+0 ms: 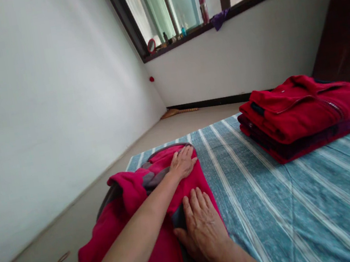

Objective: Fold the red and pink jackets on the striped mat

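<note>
A pink-red fleece garment (156, 259) with grey trim lies on the left part of a blue striped mat (290, 201). My left hand (183, 162) lies flat, fingers stretched out, on the garment's far end. Nearer to me, my right hand (203, 224) presses palm down on the garment, fingers together and flat, beside a dark grey patch. Neither hand holds anything.
A stack of folded red and dark garments (300, 114) sits on the mat at the far right. White walls rise at left and ahead. The window sill (198, 31) carries a bottle, a small mirror and other small items. A dark wooden door (346, 31) stands at right.
</note>
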`<state>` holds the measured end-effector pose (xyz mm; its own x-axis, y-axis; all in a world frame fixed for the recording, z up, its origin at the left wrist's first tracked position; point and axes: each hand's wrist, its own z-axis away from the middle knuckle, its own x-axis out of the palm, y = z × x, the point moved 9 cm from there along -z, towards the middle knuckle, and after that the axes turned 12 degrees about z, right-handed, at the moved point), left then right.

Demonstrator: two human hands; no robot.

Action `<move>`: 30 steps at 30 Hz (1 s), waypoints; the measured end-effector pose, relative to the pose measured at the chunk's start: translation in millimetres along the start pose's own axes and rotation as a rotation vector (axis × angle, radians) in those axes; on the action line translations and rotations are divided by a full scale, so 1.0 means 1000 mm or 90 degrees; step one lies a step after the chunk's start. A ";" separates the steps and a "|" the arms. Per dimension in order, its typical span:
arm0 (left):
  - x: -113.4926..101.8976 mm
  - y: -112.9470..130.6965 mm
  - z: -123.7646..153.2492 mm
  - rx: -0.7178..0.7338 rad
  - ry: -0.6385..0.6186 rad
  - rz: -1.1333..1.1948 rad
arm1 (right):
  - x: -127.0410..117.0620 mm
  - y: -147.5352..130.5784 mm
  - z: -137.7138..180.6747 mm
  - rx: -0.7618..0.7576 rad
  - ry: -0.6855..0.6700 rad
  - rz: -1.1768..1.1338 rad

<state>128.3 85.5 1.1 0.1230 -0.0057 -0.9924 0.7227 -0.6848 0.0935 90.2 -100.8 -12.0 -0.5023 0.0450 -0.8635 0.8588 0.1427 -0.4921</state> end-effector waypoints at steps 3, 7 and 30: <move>0.020 -0.017 -0.001 -0.063 -0.082 0.062 | 0.001 0.001 0.002 0.007 -0.011 0.001; 0.010 -0.015 0.000 -0.087 -0.076 0.064 | 0.002 0.001 0.002 0.007 -0.012 0.016; 0.028 0.014 0.043 -0.048 -0.115 0.056 | 0.006 0.003 0.003 0.040 0.029 0.121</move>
<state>112.8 44.8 -28.7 0.0688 -0.1982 -0.9777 0.7640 -0.6198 0.1794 90.5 -103.4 -19.0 -0.3337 0.1101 -0.9362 0.9423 0.0649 -0.3283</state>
